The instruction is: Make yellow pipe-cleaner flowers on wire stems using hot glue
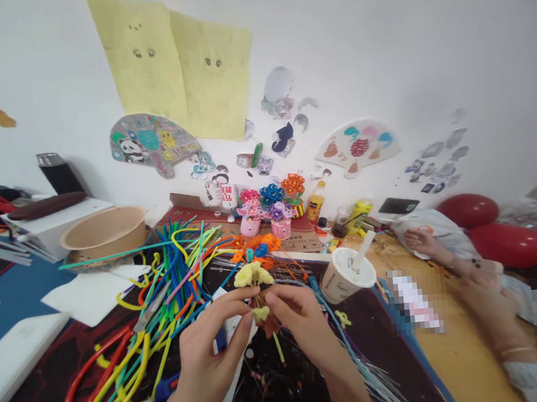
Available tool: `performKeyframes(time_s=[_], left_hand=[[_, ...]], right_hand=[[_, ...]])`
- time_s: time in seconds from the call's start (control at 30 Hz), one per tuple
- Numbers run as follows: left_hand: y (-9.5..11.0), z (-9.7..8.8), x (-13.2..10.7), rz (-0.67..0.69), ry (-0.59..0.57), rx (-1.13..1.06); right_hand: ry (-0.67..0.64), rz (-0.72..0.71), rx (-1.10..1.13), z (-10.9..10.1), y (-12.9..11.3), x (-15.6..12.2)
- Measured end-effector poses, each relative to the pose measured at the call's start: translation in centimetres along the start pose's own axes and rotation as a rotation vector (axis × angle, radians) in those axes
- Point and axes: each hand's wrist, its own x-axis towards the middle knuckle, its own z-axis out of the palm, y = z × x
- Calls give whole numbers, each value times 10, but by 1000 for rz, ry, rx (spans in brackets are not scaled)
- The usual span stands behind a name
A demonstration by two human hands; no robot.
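Observation:
Both of my hands meet over the dark table mat and pinch a small yellow pipe-cleaner flower (254, 277) on a thin stem. My left hand (209, 348) grips it from the left, thumb and fingers closed near the stem. My right hand (301, 322) pinches it from the right, fingertips pressed on a small yellow piece just below the bloom. A heap of coloured pipe cleaners (173, 283) lies to the left of my hands.
A paper cup with a straw (347, 274) stands right of my hands. Finished pipe-cleaner flowers in pink pots (270, 216) sit at the back, a tan bowl (106, 229) at back left. Another person's arm (480, 296) rests on the wooden table at right, near red balloons (509, 244).

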Motion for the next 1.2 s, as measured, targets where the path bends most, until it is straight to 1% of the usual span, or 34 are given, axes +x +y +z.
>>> performKeyframes(time_s=[0.2,0.37,0.43,0.53,0.63,0.73,0.9,1.03,1.2], left_hand=[[-4,-1,0,17,-47,-49],[-7,0,-1,-15,-77,-81],[-6,1,-2,-53,-46,-108],[-4,4,-3,-120,37,-173],[-3,6,-6,-237,75,-198],[-4,6,-7,-372,61,-139],[0,9,4,-497,10,-153],[2,14,9,-546,7,-162],[-2,17,7,-566,-1,-148]], right_hand=[[6,86,221,2,5,7],[49,119,264,4,4,10],[59,112,247,3,4,10],[64,71,198,1,5,10],[80,46,138,-3,7,10],[103,65,116,-6,9,10],[52,102,138,-5,12,9],[18,120,167,-4,14,8],[-2,124,175,-7,18,6]])
